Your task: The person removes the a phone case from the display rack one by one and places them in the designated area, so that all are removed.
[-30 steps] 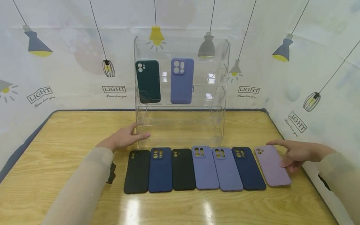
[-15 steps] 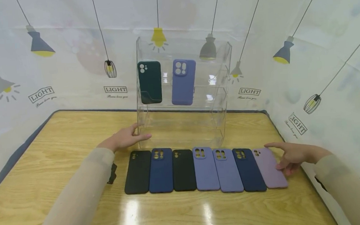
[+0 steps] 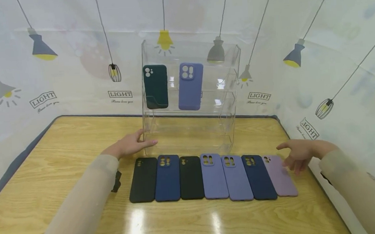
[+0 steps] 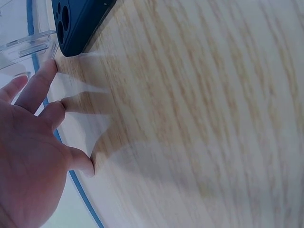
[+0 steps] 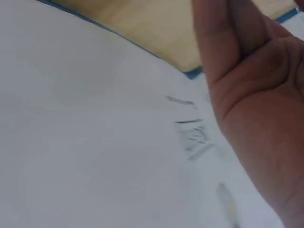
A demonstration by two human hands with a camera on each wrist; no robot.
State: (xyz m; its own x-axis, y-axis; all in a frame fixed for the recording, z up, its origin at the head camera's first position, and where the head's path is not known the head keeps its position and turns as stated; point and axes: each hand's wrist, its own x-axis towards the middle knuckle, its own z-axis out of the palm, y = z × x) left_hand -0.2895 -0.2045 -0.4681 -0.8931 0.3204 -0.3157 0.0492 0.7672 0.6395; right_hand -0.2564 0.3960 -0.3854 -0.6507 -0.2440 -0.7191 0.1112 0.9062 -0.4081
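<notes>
My left hand (image 3: 129, 144) rests on the table at the left side of a clear acrylic display stand (image 3: 188, 131), thumb and fingers spread around its lower left edge. In the left wrist view its fingertips lie on the wood near the stand and a dark phone case (image 4: 78, 26). My right hand (image 3: 302, 154) hovers over the upper right of a pink phone case (image 3: 285, 182), holding nothing, fingers loosely bent. That case ends a row with a navy case (image 3: 259, 177), two lavender cases (image 3: 214, 180), a black case (image 3: 191, 182), a blue case (image 3: 167, 182) and another black case (image 3: 143, 181).
On the stand's upper tier are a dark green phone case (image 3: 156, 86) and a lavender-blue phone case (image 3: 190, 86). A lamp-printed wall covering (image 3: 80, 77) borders the back and sides of the wooden table (image 3: 169, 227); its right side runs close to my right arm.
My right hand slid the pink case left until it lay against the navy one, then let go and rose. The left hand stays at the stand.
</notes>
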